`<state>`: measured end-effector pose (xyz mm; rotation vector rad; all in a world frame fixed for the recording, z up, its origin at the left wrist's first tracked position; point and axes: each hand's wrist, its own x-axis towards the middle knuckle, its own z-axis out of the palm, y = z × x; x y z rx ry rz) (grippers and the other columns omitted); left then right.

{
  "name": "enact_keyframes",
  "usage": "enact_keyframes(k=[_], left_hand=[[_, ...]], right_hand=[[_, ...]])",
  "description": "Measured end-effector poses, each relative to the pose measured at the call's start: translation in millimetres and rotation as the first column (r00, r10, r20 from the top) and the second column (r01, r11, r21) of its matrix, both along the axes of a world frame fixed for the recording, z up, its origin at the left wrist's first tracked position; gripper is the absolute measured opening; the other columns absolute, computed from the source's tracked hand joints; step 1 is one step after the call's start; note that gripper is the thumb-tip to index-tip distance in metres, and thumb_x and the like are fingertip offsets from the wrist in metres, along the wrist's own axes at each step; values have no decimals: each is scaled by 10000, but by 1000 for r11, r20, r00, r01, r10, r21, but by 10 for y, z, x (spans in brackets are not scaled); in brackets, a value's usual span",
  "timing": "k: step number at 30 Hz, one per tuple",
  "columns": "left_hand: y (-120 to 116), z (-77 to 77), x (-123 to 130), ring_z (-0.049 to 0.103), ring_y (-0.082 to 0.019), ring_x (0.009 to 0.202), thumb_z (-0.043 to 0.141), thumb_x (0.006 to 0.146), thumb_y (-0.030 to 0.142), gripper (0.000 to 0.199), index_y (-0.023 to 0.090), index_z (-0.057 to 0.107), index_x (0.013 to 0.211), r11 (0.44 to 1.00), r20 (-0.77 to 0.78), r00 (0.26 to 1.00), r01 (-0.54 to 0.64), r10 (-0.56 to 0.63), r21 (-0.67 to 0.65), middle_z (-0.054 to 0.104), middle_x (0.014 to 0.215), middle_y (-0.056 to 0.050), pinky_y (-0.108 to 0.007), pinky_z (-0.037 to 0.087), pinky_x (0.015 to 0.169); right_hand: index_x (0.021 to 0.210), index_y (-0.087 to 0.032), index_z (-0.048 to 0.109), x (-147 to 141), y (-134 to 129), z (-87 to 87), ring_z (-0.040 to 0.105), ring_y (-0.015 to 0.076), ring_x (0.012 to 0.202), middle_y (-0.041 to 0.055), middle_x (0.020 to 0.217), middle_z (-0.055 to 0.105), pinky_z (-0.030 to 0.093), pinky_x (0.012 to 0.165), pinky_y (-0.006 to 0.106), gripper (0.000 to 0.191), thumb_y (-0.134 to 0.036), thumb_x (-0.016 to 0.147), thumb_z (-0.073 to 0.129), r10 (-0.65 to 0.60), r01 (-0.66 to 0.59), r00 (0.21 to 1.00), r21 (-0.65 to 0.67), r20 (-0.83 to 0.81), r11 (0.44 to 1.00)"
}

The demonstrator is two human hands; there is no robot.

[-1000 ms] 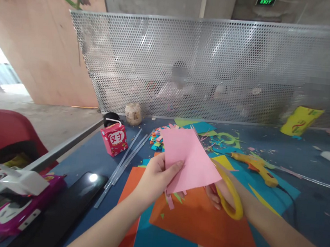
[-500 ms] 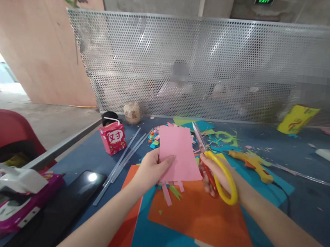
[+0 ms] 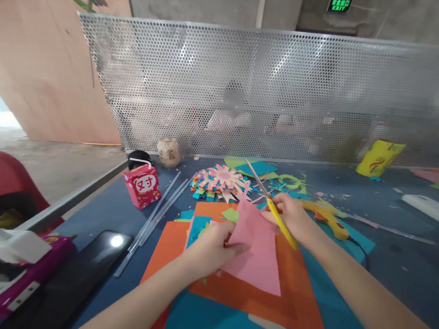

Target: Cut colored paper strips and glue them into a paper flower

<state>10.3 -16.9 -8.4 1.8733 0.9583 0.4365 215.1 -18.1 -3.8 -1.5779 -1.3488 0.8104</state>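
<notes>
My left hand (image 3: 210, 250) pinches the left side of a pink paper sheet (image 3: 259, 263) between thumb and fingers. My right hand (image 3: 292, 216) holds yellow-handled scissors (image 3: 281, 224), their blades pointing away and to the left above the table. Its fingertips also touch the sheet's upper right edge. Under the sheet lie orange paper (image 3: 303, 320) and a large blue paper (image 3: 206, 325). Just beyond my hands rests a layered, fringed paper flower (image 3: 221, 178) with a pink centre.
A yellow glue gun (image 3: 327, 221) lies to the right. At the left are clear glue sticks (image 3: 163, 211), a red drink carton (image 3: 142, 185), a black phone (image 3: 91, 261) and a purple power strip (image 3: 30, 286). A perforated metal screen (image 3: 196, 89) stands behind the table.
The pink sheet has turned and come lower, nearer to me, uncovering the paper flower. My right hand has rotated the scissors and moved its fingers onto the sheet's edge.
</notes>
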Motion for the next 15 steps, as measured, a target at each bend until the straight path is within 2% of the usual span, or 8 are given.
enact_keyframes(k=[3,6,8,10,12,14,15], left_hand=[[-23,-10,16,422,-64,288,530,770,444,281,204,432,664,996,-74,997,43,-38,76,441,583,66,-179,282,249],[-24,-1,4,427,-71,288,512,778,478,303,207,435,667,990,-116,993,2,14,144,416,559,73,-189,278,269],[-8,6,-21,466,-83,317,488,795,494,298,204,486,724,981,-123,991,-25,49,191,454,557,68,-196,307,312],[37,11,-56,551,-106,412,437,834,469,284,206,539,806,963,-142,989,-12,52,268,553,592,45,-201,370,401],[119,16,-80,633,-136,603,434,847,412,246,212,574,820,910,-188,970,-66,155,410,642,680,15,-207,423,522],[235,25,-67,647,-152,737,450,842,368,197,219,576,870,815,-232,916,-150,328,560,687,832,0,-225,445,622],[300,31,-40,645,-163,790,454,839,332,184,215,570,920,795,-241,898,-169,368,583,690,888,-14,-238,448,666]], right_hand=[[743,-235,377,11,8,15,542,111,497,-62,599,566,380,456,220,373,-298,604,717,-50,48,994,29,95,998],[737,-238,384,39,7,62,544,120,486,-66,586,567,387,468,229,289,-260,655,661,-4,6,983,-12,185,1000],[726,-233,406,59,-4,92,542,124,494,-60,572,563,374,477,227,239,-218,667,637,16,-6,963,-38,268,999],[723,-225,428,78,-15,110,561,141,563,-32,616,580,356,497,227,205,-203,676,626,-13,28,930,-34,368,999],[726,-215,446,99,-16,113,582,172,655,8,676,598,348,519,236,183,-229,695,626,-62,81,889,-22,455,996],[746,-197,474,122,1,100,595,202,718,41,715,610,360,538,252,175,-265,715,633,-94,126,852,-27,515,992],[771,-183,496,133,15,90,599,212,738,54,727,614,374,550,262,173,-278,728,634,-104,144,838,-33,536,989]])
